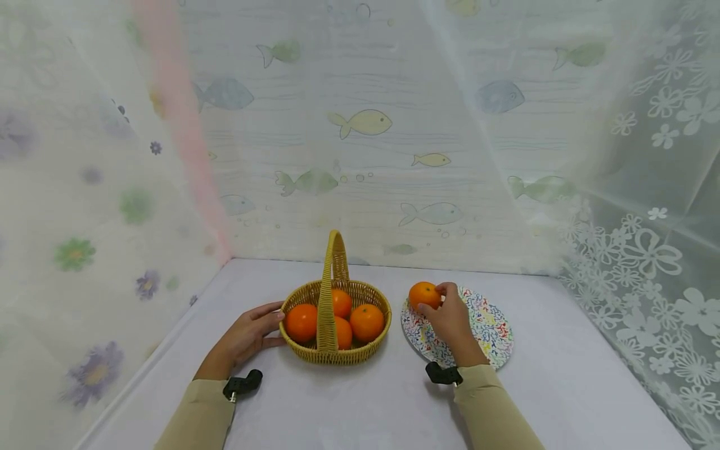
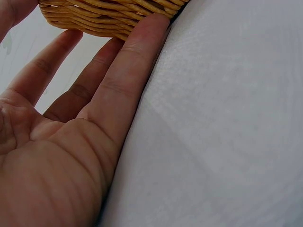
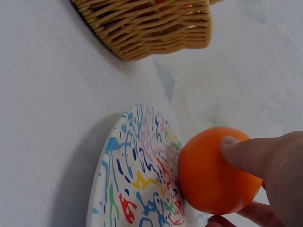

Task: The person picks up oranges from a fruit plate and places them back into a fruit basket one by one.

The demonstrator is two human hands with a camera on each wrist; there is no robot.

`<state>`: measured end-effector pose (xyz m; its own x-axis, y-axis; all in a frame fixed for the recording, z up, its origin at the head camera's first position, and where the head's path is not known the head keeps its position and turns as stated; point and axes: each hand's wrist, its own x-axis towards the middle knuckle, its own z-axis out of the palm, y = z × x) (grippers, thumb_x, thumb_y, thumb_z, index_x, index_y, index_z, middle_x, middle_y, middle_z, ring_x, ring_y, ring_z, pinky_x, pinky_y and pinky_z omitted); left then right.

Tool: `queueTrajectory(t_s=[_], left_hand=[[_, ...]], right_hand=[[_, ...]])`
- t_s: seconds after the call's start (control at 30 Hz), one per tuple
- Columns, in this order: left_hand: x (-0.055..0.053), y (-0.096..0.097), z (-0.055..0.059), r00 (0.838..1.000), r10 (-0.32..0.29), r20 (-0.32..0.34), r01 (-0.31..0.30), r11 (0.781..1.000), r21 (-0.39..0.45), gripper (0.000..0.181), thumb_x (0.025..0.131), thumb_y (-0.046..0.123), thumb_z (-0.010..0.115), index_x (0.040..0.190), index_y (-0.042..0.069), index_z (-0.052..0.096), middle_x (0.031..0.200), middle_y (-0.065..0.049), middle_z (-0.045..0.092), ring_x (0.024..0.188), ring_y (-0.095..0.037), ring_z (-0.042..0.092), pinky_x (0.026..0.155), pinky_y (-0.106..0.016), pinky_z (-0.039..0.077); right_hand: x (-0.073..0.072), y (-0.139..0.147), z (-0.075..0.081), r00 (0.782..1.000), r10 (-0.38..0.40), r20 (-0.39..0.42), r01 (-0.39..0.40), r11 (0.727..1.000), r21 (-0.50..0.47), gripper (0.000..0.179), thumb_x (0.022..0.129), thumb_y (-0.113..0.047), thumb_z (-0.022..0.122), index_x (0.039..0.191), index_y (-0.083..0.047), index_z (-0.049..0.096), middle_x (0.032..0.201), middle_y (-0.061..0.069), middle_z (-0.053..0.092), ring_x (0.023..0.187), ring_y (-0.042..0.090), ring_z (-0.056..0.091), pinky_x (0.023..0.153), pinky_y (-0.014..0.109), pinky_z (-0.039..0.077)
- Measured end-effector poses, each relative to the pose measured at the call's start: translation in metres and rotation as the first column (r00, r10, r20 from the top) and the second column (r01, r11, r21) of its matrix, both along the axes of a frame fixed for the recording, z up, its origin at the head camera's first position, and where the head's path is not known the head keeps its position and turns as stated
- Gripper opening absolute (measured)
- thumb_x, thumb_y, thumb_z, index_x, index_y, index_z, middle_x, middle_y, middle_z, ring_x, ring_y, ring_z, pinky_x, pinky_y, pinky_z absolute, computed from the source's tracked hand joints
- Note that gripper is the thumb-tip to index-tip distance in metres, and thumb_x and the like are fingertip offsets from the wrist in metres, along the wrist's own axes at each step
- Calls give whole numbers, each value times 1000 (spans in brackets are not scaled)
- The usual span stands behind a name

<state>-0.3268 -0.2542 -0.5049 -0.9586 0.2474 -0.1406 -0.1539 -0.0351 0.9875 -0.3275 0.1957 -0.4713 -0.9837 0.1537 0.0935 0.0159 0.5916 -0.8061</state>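
A yellow wicker basket [image 1: 353,356] with a tall handle stands on the table, holding several oranges [image 1: 367,322]. Against its left side rests my left hand [image 1: 247,336], its fingertips touching the wicker; the left wrist view shows those fingers [image 2: 118,85] extended and fairly straight under the woven wall [image 2: 99,19]. To the right lies a round plate [image 1: 495,331] with a multicoloured squiggle pattern. Over its far left part my right hand [image 1: 452,319] pinches a single orange [image 1: 423,295] between thumb and fingers. In the right wrist view that orange [image 3: 213,175] is at the plate's surface [image 3: 142,189].
A white cloth covers the table [image 1: 337,406]. Behind it hangs a pale curtain [image 1: 365,187] printed with fish, with a flowered curtain [image 1: 84,281] on the left and a lace-patterned sheer one [image 1: 647,281] on the right. Each wrist wears a black mount [image 1: 243,383].
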Motion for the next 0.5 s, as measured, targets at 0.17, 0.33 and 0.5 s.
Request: queueTrajectory(t_s=[0.17,0.33,0.5], left_hand=[[0,1,0,1000,5,2,-5,1000,5,60,101,28,68,155,9,48,153,-16,51,122,-24,65,97,-51,60],[0,1,0,1000,4,-1,-4,1000,12,60,101,27,69,155,9,47,151,-15,53,121,-24,66,97,-51,60],[0,0,0,1000,-1,2,1,1000,13,61,101,27,69,155,9,47,150,-14,54,120,-24,66,97,-51,60]], right_hand=[[0,0,1,1000,-14,1,14,1000,-5,64,95,-24,76,142,-6,37,149,24,46,129,42,55,112,55,48],[-1,1,1,1000,-14,-9,14,999,38,76,93,-29,79,152,-3,38,146,24,46,128,42,52,113,56,48],[-1,0,1,1000,-3,-5,4,995,102,77,92,-35,79,153,-5,44,144,24,46,125,41,51,111,57,49]])
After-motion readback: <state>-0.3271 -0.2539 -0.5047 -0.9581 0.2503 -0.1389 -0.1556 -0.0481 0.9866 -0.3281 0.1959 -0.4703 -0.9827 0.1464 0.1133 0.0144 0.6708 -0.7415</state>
